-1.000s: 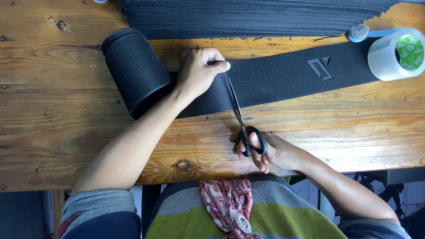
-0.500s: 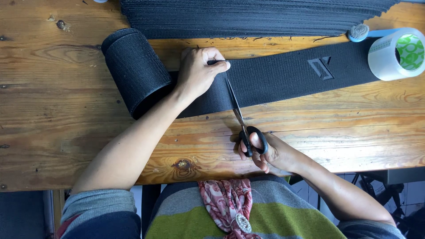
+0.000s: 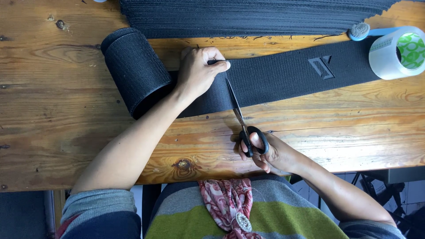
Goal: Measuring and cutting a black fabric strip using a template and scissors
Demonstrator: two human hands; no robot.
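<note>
wooden table [image 3: 66,132] | black band roll [image 3: 135,75] | stacked strips [image 3: 248,17] | tape roll [image 3: 396,51]

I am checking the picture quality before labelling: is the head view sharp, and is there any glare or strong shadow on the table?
Head view: sharp overall, the scissors and the left hand show no motion blur; soft, even light with only faint shadows under the black band; mild sheen on the wooden table and the tape roll, no harsh glare; the right hand is clear.
</note>
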